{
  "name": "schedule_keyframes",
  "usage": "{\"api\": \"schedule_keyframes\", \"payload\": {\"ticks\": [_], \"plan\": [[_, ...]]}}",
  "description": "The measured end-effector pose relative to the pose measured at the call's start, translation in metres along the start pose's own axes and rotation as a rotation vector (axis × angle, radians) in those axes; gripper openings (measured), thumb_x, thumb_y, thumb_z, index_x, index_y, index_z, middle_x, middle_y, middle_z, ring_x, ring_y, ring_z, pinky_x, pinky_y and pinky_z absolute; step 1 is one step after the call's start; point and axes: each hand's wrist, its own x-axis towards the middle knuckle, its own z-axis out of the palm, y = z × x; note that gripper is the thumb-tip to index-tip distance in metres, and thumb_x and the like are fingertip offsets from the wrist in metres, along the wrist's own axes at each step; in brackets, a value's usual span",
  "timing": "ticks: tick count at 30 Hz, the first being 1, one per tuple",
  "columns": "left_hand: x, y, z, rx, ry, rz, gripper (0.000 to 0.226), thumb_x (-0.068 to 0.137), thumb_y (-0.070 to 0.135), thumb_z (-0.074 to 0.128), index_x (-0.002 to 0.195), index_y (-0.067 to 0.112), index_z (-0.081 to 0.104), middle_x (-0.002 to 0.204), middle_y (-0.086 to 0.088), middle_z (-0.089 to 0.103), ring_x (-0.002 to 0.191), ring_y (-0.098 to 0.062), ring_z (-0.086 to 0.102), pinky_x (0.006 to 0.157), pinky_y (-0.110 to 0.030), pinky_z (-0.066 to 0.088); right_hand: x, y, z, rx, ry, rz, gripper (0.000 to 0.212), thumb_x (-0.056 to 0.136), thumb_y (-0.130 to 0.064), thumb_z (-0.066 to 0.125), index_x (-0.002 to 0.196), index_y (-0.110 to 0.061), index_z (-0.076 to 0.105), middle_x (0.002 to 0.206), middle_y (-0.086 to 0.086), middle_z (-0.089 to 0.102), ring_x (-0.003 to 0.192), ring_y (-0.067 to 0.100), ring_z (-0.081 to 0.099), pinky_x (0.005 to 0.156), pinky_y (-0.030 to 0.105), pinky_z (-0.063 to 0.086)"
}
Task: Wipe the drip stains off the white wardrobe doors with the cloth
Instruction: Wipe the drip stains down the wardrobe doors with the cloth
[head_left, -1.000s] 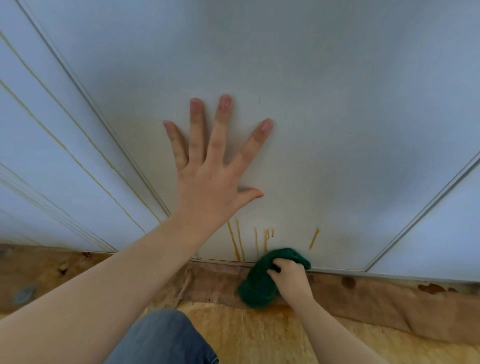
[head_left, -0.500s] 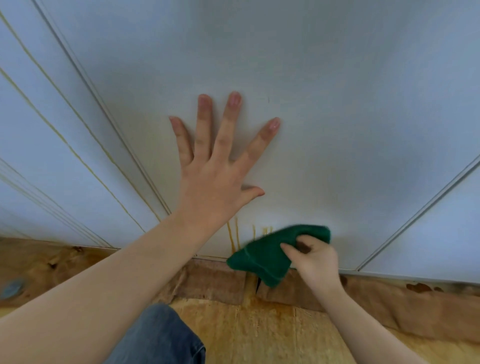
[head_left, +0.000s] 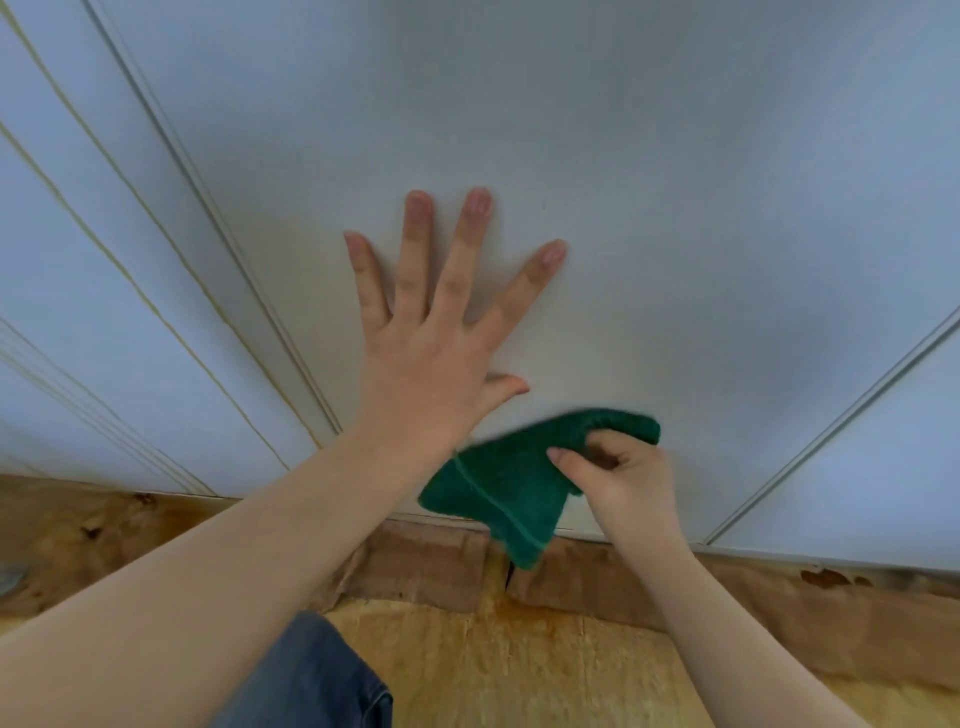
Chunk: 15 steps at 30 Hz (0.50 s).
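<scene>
The cloth (head_left: 498, 488) looks soft and limp: best gripped bunched. The right hand (head_left: 623, 478) pinches its top fold; the left hand (head_left: 431, 374) presses the wardrobe door (head_left: 675, 208), fingers spread.

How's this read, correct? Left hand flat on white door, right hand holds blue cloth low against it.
One slip: the cloth is green, not blue, per the head view. The rest holds: left hand flat on the white door, right hand holding the cloth low against it.
</scene>
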Motion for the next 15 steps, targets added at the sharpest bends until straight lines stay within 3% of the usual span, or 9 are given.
{"api": "schedule_keyframes", "payload": {"ticks": [2,4,7,9,12,15], "plan": [[0.000,0.002,-0.001,-0.012,-0.003,0.004,0.122,0.050,0.067,0.071,0.146,0.032,0.004,0.146,-0.015,0.010,0.130,-0.049,0.010,0.104,-0.069,0.007,0.001,-0.003,0.002,0.059,-0.041,-0.025,0.022,0.079,-0.008,0.072,0.069,-0.026,0.065,0.064,-0.018,0.066,0.065,-0.006,0.061,0.057,0.009,0.046],[-0.001,0.001,0.000,0.006,-0.003,-0.001,0.122,0.050,0.067,0.070,0.147,0.033,0.004,0.147,-0.016,0.009,0.131,-0.049,0.011,0.104,-0.069,0.008,-0.002,0.013,0.003,-0.022,-0.133,0.056,0.020,0.080,-0.007,0.071,0.074,-0.026,0.067,0.069,-0.021,0.068,0.073,-0.005,0.063,0.063,0.009,0.048],[-0.003,0.001,0.001,0.014,-0.015,0.006,0.124,0.050,0.066,0.070,0.148,0.032,0.002,0.148,-0.018,0.007,0.133,-0.048,0.009,0.104,-0.068,0.007,-0.008,0.053,0.003,-0.286,-0.214,0.282,0.014,0.083,-0.009,0.068,0.097,-0.011,0.072,0.095,-0.003,0.070,0.094,0.016,0.065,0.083,0.022,0.050],[-0.004,-0.002,-0.002,-0.026,-0.016,0.032,0.126,0.050,0.065,0.071,0.148,0.028,0.000,0.148,-0.019,0.007,0.134,-0.047,0.009,0.106,-0.067,0.007,-0.008,0.061,0.003,-0.429,-0.214,0.346,0.023,0.085,-0.014,0.066,0.107,-0.006,0.069,0.103,0.004,0.069,0.089,0.016,0.061,0.082,0.022,0.046],[-0.014,-0.019,-0.010,-0.076,-0.031,0.037,0.125,0.058,0.066,0.065,0.149,0.022,-0.010,0.149,-0.019,0.006,0.139,-0.042,0.004,0.111,-0.059,0.007,-0.005,0.044,0.014,-0.474,-0.189,0.248,0.013,0.085,-0.020,0.066,0.091,-0.010,0.072,0.087,0.004,0.071,0.079,0.018,0.063,0.077,0.032,0.053],[-0.031,-0.043,-0.006,-0.043,-0.037,-0.038,0.117,0.066,0.067,0.057,0.149,0.020,-0.010,0.150,-0.019,0.004,0.143,-0.029,-0.015,0.114,-0.054,0.003,-0.003,0.012,0.031,-0.346,-0.141,0.075,0.017,0.084,-0.023,0.067,0.078,-0.008,0.071,0.075,0.003,0.070,0.072,0.017,0.064,0.069,0.034,0.053]]}}
